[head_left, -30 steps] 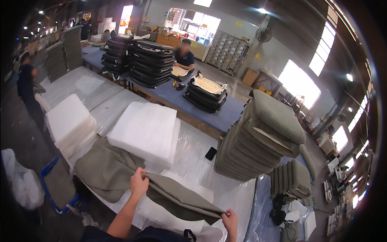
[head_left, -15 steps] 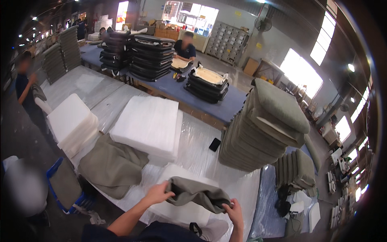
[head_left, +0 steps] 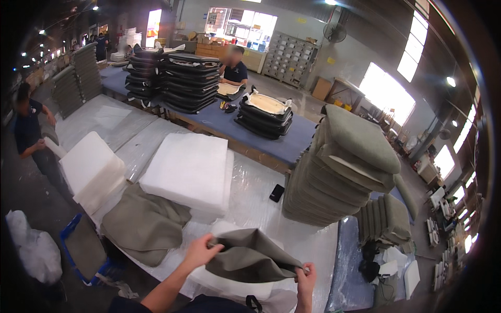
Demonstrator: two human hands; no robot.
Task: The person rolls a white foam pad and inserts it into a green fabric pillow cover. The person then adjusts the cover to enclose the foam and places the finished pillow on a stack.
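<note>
A grey-green fabric cover (head_left: 245, 258) hangs between my two hands, its opening spread and its near side drooping. My left hand (head_left: 202, 251) pinches the cover's left edge, and my right hand (head_left: 306, 275) grips its right corner. Beneath the cover lies a white foam pad (head_left: 201, 279), mostly hidden by the fabric. To the left, a heap of the same grey-green fabric (head_left: 143, 227) rests on the table, beside a stack of white foam pads (head_left: 185, 167).
A tall stack of grey-green cushions (head_left: 334, 177) stands at the right, near a black phone (head_left: 276, 193). More white pads (head_left: 88, 161) lean at the left edge. Black seat stacks (head_left: 190, 83) sit on the blue table behind. One person (head_left: 235, 68) works there; another (head_left: 31, 125) stands left.
The cover has opened wider between my hands, its near side now hanging lower. The person at the left has turned and shifted position.
</note>
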